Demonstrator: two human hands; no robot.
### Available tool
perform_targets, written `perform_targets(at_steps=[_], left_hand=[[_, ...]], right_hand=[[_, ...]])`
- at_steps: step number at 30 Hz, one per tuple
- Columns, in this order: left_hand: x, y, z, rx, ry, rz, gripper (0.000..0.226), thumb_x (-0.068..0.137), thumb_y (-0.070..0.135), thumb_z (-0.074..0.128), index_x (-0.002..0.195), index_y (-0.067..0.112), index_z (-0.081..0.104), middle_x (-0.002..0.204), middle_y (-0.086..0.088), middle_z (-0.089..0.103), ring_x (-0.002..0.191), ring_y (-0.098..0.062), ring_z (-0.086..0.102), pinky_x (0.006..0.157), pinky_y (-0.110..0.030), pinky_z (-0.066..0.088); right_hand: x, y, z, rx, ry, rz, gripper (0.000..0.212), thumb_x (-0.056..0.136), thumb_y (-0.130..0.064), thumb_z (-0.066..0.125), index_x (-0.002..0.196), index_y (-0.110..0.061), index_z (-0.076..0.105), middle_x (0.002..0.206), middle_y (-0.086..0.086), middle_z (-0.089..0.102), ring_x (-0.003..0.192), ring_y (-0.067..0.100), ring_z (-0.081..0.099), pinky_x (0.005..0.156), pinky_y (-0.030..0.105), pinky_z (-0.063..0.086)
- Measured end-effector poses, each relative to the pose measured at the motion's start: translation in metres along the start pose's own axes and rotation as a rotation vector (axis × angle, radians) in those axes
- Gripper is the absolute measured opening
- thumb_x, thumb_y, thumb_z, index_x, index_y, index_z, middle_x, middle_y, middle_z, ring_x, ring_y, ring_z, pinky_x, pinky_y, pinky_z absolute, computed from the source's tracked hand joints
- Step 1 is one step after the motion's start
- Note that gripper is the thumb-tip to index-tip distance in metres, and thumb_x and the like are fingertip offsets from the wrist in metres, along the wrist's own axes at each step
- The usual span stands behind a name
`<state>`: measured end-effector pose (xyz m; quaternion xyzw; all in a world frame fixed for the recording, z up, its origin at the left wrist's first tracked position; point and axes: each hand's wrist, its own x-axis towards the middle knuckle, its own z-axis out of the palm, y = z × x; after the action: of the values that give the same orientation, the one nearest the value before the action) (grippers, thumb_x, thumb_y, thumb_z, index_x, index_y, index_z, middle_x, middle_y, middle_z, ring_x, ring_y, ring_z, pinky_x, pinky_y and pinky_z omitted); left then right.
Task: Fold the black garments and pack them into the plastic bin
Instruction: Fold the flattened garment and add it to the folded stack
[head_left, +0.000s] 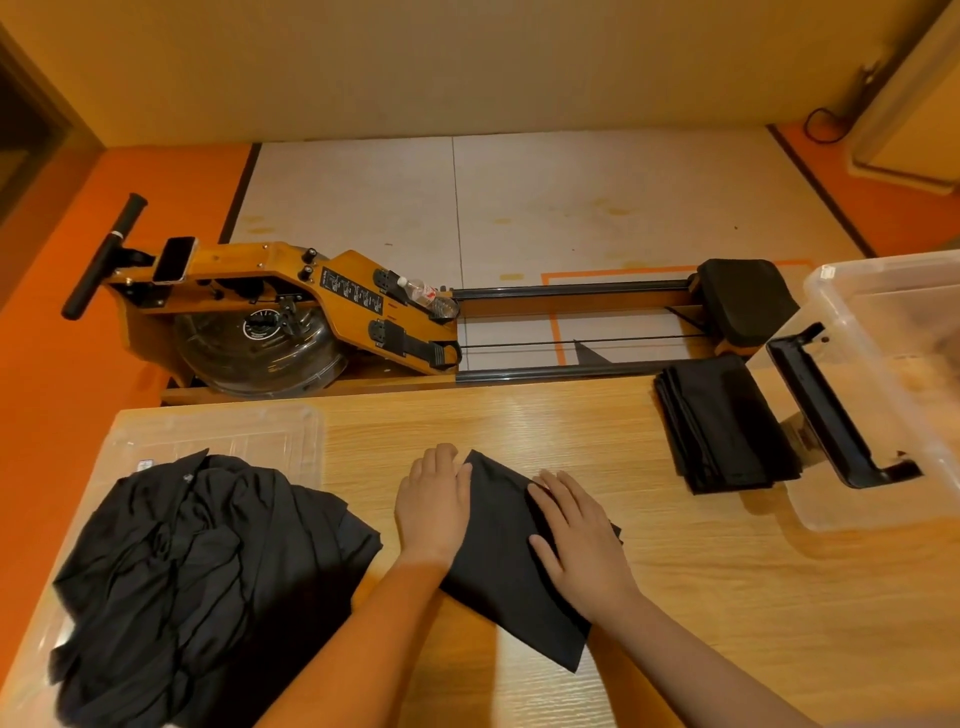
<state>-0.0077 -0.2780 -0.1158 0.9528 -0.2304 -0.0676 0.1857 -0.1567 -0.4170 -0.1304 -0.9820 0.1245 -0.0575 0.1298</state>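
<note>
Here the person's left hand (434, 506) and right hand (576, 540) both lie flat, fingers straight and gripping nothing, on a small folded black cloth garment (504, 566) at the middle of the light wooden table (727, 597). The left palm sits along the garment's left edge and the right palm presses on top of it, most likely to flatten the last fold and keep the layers from springing open before it is moved.

To the left, a loose heap of unfolded black garments (208, 582) rests partly on a flat clear plastic lid (249, 431), within easy reach as the supply still to be worked through. To the right, a neat stack of folded black garments (722, 426) sits just beside the large clear plastic bin with a black latch handle (883, 312), seemingly staged for packing. The bin's visible part shows no black cloth inside; its far side runs out of view, so the rest cannot be told.

Beyond the table stands a wooden rowing machine (322, 306).
</note>
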Motion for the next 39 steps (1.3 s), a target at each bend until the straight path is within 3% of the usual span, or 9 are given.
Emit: perform_targets(at_steps=[3, 6, 9, 13, 17, 24, 31, 35, 39], left_hand=[[-0.035, 0.006, 0.007, -0.015, 0.087, 0.038, 0.046, 0.098, 0.037, 0.032, 0.128, 0.011, 0.055, 0.128, -0.005, 0.058, 0.118, -0.024, 0.054, 0.097, -0.038, 0.043], [-0.082, 0.014, 0.025, 0.083, -0.053, 0.214, 0.055, 0.094, 0.039, 0.036, 0.139, 0.01, 0.049, 0.146, -0.01, 0.045, 0.137, -0.027, 0.04, 0.109, -0.043, 0.029], [-0.107, 0.011, 0.036, 0.141, -0.178, 0.176, 0.062, 0.091, 0.043, 0.038, 0.147, 0.019, 0.037, 0.155, -0.008, 0.032, 0.145, -0.027, 0.023, 0.112, -0.047, 0.019], [-0.092, -0.001, 0.024, 0.311, -0.289, 0.268, 0.068, 0.081, 0.038, 0.032, 0.147, 0.023, 0.037, 0.156, -0.006, 0.03, 0.147, -0.026, 0.007, 0.115, -0.045, 0.004], [-0.072, -0.003, -0.007, 0.335, -0.243, 0.298, 0.061, 0.093, 0.025, 0.035, 0.152, 0.021, 0.021, 0.162, -0.001, 0.0, 0.148, -0.02, -0.01, 0.118, -0.04, -0.013], [-0.141, 0.011, 0.014, 0.176, -0.193, 0.332, 0.064, 0.097, 0.045, 0.034, 0.152, 0.016, 0.021, 0.16, -0.002, 0.018, 0.148, -0.013, 0.005, 0.116, -0.036, 0.01], [-0.199, -0.012, 0.021, 0.291, -0.374, 0.416, 0.094, 0.084, 0.08, 0.035, 0.153, 0.016, 0.023, 0.16, -0.003, 0.018, 0.147, -0.019, 0.012, 0.116, -0.034, 0.008], [-0.214, -0.009, 0.024, 0.306, -0.377, 0.453, 0.107, 0.07, 0.066, 0.067, 0.153, 0.018, 0.019, 0.156, -0.003, 0.027, 0.143, -0.02, 0.027, 0.117, -0.036, 0.015], [-0.23, -0.006, 0.028, 0.328, -0.365, 0.436, 0.123, 0.036, 0.008, 0.092, 0.144, 0.017, 0.034, 0.146, -0.005, 0.046, 0.135, -0.02, 0.042, 0.107, -0.036, 0.036]], right_hand=[[-0.008, 0.01, -0.001, -0.058, -0.098, -0.16, 0.054, 0.097, -0.044, 0.038, 0.147, -0.024, 0.037, 0.155, -0.001, 0.031, 0.144, 0.021, 0.021, 0.114, 0.037, 0.016], [-0.018, 0.019, 0.002, -0.132, -0.197, -0.237, 0.052, 0.101, -0.046, 0.026, 0.149, -0.027, 0.031, 0.157, -0.002, 0.025, 0.147, 0.021, 0.017, 0.114, 0.04, 0.016], [-0.03, 0.02, 0.0, -0.133, -0.236, -0.134, 0.054, 0.102, -0.048, 0.014, 0.15, -0.027, 0.028, 0.156, -0.002, 0.029, 0.146, 0.019, 0.017, 0.113, 0.038, 0.016], [-0.055, 0.001, -0.008, -0.064, -0.263, 0.031, 0.057, 0.102, -0.047, 0.011, 0.145, -0.022, 0.039, 0.149, 0.0, 0.041, 0.14, 0.019, 0.029, 0.11, 0.034, 0.021], [-0.093, -0.019, -0.013, -0.017, -0.327, 0.042, 0.059, 0.101, -0.046, 0.014, 0.134, -0.021, 0.056, 0.14, 0.002, 0.053, 0.127, 0.023, 0.051, 0.1, 0.033, 0.029], [-0.093, -0.014, -0.014, -0.058, -0.301, -0.275, 0.071, 0.092, -0.062, 0.039, 0.147, -0.017, 0.036, 0.155, 0.001, 0.031, 0.144, 0.021, 0.023, 0.113, 0.039, 0.016], [-0.122, -0.003, -0.01, -0.061, -0.452, -0.353, 0.102, 0.078, -0.084, 0.036, 0.152, -0.015, 0.025, 0.159, 0.003, 0.02, 0.147, 0.021, 0.013, 0.115, 0.037, 0.008], [-0.142, -0.001, -0.006, -0.095, -0.394, -0.363, 0.098, 0.071, -0.04, 0.076, 0.151, -0.016, 0.026, 0.156, 0.005, 0.029, 0.145, 0.021, 0.017, 0.115, 0.037, 0.009], [-0.161, 0.0, -0.008, -0.037, -0.378, -0.367, 0.114, 0.061, -0.006, 0.08, 0.153, -0.017, 0.013, 0.151, 0.005, 0.038, 0.142, 0.021, 0.029, 0.114, 0.036, 0.011]])
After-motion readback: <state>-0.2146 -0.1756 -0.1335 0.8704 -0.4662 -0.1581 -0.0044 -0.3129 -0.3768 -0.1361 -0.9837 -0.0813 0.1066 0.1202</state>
